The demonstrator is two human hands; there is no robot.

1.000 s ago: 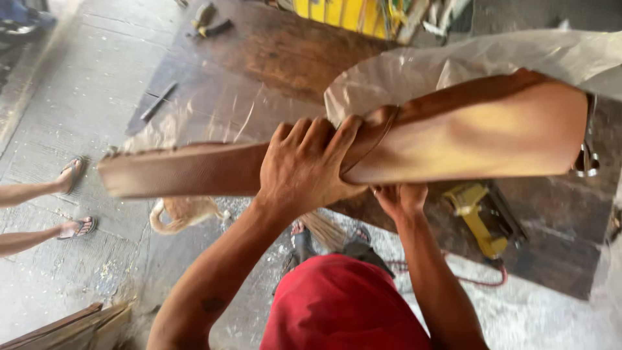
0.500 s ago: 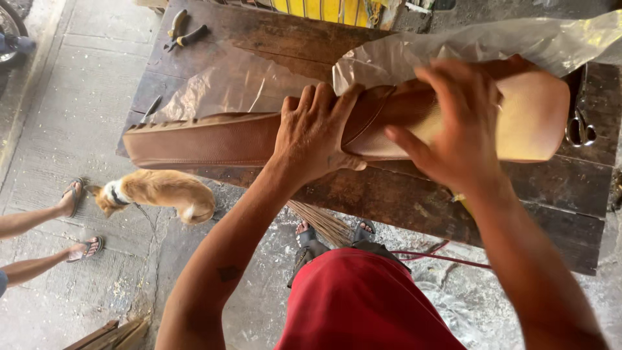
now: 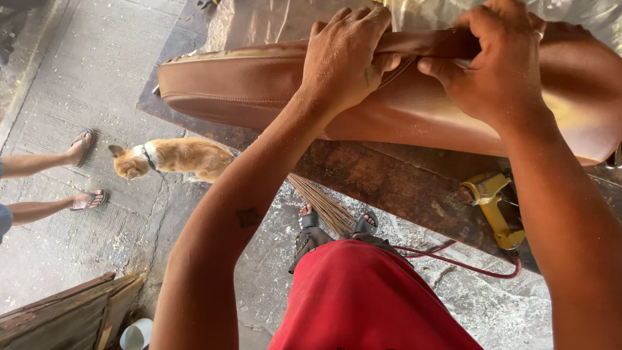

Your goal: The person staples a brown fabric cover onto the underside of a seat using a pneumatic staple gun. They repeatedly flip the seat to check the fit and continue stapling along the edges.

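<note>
A long cushion covered in brown leather (image 3: 259,91) lies across a dark wooden workbench (image 3: 389,188). My left hand (image 3: 346,58) presses down on its top edge, fingers curled over the folded leather. My right hand (image 3: 499,65) grips the same leather edge just to the right, pinching it between thumb and fingers. Clear plastic sheet (image 3: 259,23) lies under and behind the cushion.
A yellow staple gun (image 3: 495,207) with a red hose (image 3: 453,259) lies on the bench's near edge. A broom (image 3: 324,207) leans by my feet. A small tan dog (image 3: 172,159) stands on the concrete floor beside another person's sandalled feet (image 3: 84,172). Wooden boards (image 3: 58,317) lie lower left.
The cushion has come nearer and lower on the bench. My right hand moved from beneath it onto the top edge. The dog walked out from under the bench to the left.
</note>
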